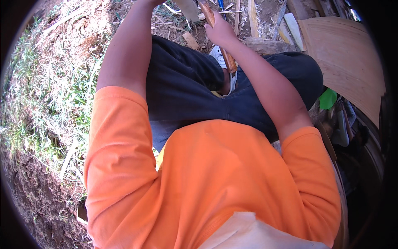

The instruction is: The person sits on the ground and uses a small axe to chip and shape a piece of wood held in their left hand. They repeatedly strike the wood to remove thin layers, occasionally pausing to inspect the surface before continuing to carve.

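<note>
My right hand (222, 32) is closed around a polished brown wooden handle (229, 60) near the top of the view. The handle slants, with its lower end pointing back toward my lap and its upper end rising past my fingers. Its tool head is not visible, so I cannot tell the kind of tool. My left arm reaches up to the top edge, where only a sliver of my left hand (154, 1) shows; its fingers are out of view. Between the two hands stands a pale flat piece of wood (188, 10), cut off by the top edge.
Wood shavings and strips (253, 18) litter the ground ahead. A small wood offcut (190, 40) lies by my knee. To the right is a large plywood sheet (344, 58), with a green leaf (328, 98) beside it. Grass (58, 95) spreads on the left. A white shoe (217, 56) shows between my legs.
</note>
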### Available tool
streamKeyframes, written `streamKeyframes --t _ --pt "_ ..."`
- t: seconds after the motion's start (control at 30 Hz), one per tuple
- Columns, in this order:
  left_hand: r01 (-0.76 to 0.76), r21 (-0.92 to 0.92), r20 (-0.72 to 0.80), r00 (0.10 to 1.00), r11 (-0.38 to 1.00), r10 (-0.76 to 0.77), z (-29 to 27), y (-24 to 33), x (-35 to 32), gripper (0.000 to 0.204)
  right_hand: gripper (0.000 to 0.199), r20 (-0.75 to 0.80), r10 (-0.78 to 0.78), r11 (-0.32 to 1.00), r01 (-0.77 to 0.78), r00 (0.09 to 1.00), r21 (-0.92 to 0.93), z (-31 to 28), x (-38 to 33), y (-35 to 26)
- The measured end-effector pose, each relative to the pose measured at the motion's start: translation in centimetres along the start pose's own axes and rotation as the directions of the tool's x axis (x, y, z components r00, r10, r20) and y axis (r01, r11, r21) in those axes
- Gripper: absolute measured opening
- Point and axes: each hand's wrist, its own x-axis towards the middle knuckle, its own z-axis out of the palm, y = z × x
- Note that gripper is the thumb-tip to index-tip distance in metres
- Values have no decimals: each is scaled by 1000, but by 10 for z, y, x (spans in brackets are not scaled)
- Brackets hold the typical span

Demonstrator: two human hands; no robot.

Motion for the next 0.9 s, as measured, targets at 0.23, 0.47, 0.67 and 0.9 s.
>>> streamKeyframes --t 0.23,0.47,0.67,0.9 --pt "-17 3 -31 999 1000 18 8 -17 3 24 30 286 166 674 -320 944 666 -11 2 -2" --pt "2 8 -55 999 1000 -1 4 -18 0 24 45 3 131 843 -113 991 525 -52 -1 -58" --pt "14 23 -14 1000 1000 -13 3 -3 0 24 53 -133 -58 994 70 989 87 13 12 22" --pt "35 12 -13 999 999 -35 6 -19 4 24 35 264 168 763 -295 950 576 -10 5 -5"
